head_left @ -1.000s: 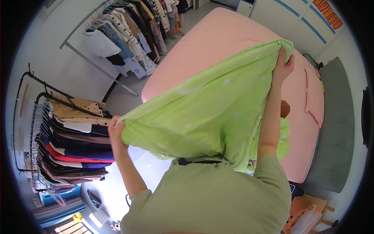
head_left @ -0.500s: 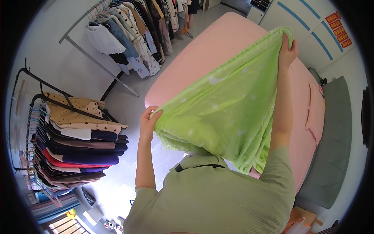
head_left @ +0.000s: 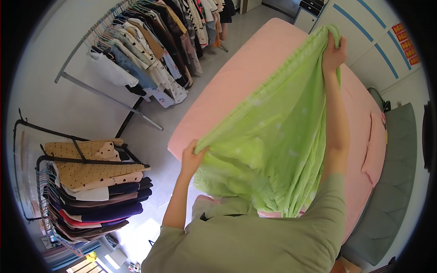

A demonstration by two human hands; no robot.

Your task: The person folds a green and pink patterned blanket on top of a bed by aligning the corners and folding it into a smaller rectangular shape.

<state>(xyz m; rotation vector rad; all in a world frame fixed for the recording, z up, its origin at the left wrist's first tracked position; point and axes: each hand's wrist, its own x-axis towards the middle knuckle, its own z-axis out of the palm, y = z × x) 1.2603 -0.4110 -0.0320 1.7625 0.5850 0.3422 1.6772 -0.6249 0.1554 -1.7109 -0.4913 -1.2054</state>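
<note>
A light green fitted sheet (head_left: 268, 132) with pale spots and a gathered edge hangs between my two hands. My left hand (head_left: 193, 160) is closed on its near-left corner, with the thumb over the cloth. Farther off and higher up, my right hand (head_left: 334, 55) grips the opposite corner, arm stretched out over the bed. Folds of the cloth drop toward my body, and its lower part bunches in front of my shirt. Behind it lies a bed (head_left: 227, 91) covered in smooth pink, partly hidden by the green cloth.
A pink pillow (head_left: 375, 150) leans near the grey padded headboard (head_left: 391, 182) on the right. Hanging clothes fill one rack (head_left: 68, 77) at the far left and another (head_left: 27, 123) nearer on the left. White cabinets (head_left: 359, 36) with blue strips stand beyond the bed.
My left hand has moved right and nearer to me, bringing the held corners closer together. The sheet hangs in deeper folds. The whole view has shifted slightly.
</note>
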